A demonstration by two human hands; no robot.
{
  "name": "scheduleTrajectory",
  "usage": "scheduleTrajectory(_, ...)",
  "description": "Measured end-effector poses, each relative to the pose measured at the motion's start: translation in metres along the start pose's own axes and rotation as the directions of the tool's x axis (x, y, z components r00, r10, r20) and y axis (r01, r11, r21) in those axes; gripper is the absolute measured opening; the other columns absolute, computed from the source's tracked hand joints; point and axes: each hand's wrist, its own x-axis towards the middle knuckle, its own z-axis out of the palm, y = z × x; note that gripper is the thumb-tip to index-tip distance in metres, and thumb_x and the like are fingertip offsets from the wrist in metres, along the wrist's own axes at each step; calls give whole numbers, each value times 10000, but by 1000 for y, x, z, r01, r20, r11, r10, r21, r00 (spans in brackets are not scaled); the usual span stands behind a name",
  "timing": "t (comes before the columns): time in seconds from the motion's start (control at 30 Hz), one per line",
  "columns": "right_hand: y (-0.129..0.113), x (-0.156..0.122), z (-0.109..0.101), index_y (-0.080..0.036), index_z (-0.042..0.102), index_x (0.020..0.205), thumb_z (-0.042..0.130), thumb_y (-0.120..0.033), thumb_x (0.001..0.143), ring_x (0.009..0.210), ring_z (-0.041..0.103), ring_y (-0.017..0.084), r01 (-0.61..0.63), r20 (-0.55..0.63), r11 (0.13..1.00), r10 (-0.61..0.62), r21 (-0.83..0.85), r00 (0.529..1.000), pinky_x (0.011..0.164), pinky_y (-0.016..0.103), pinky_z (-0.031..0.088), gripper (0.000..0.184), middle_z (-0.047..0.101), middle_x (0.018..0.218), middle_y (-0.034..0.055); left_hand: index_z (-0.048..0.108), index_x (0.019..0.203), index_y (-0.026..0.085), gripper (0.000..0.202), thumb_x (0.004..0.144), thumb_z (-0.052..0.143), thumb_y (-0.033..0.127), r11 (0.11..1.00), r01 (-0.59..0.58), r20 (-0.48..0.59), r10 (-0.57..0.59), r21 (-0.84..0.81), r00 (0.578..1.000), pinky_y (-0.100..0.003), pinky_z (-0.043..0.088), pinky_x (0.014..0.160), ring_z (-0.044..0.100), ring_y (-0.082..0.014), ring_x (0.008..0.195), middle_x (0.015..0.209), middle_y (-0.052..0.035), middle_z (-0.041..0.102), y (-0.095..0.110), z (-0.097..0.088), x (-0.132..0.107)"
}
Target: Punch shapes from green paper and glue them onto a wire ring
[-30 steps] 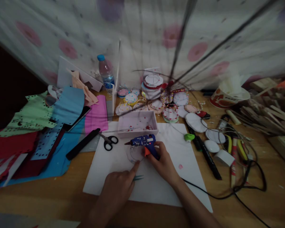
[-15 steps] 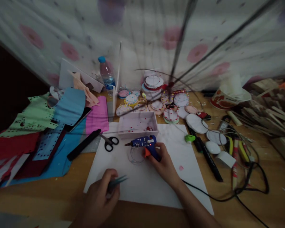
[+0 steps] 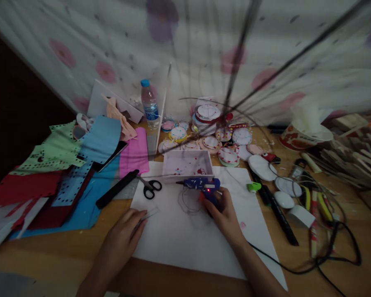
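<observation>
My right hand (image 3: 221,206) is closed around the grip of a blue glue gun (image 3: 199,183), whose nozzle points left and whose small red light is lit. A thin wire loop (image 3: 182,202) shows just below the barrel; whether it touches the gun I cannot tell. My left hand (image 3: 126,231) pinches slim tweezers (image 3: 146,216), tips pointing right and away from me. Both hands are over a white sheet (image 3: 179,243). Beyond the gun sits a shallow pale box (image 3: 173,159) with small red bits inside. Black-handled scissors (image 3: 152,189) rest left of the gun.
Coloured felt sheets (image 3: 100,138) pile up on the left, near a water bottle (image 3: 150,103). Decorated discs (image 3: 210,142) cluster at the back. Markers (image 3: 280,216), pliers (image 3: 324,206), a black cable (image 3: 297,271) and wooden sticks (image 3: 349,152) lie on the right. Dark blurred strands cross the upper view.
My left hand has moved up and away from me with the tweezers, turning flatter. My right hand keeps the glue gun in nearly the same place. The whole view has shifted slightly.
</observation>
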Motion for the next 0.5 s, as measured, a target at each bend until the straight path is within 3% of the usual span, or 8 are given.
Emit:
scheduleTrajectory(0.17,1,-6,10,-222,476,1085,623,-275,799,763,597,208,4,-23,999,-6,-48,1000,641,312,482,326,632,908,56,591,1095,213,241,941,415,270,1000,-8,39,7,21,999,-321,476,882,601,-203,1009,1066,-53,636,1,3,-2)
scheduleTrajectory(0.3,4,0,-5,-234,482,971,642,-300,771,585,540,147,11,-188,1000,-13,-12,982,519,266,452,264,572,748,-17,595,1076,221,228,939,420,272,998,-48,11,48,43,999,-326,489,855,612,-204,984,1050,-46,643,-4,4,-4)
scheduleTrajectory(0.5,5,18,-42,-224,467,856,690,-341,730,475,492,86,-2,-525,997,39,72,850,441,202,404,281,537,657,-71,595,1087,214,230,940,425,264,985,-146,-48,151,94,987,-392,481,853,594,-236,984,1035,-61,640,2,2,4)
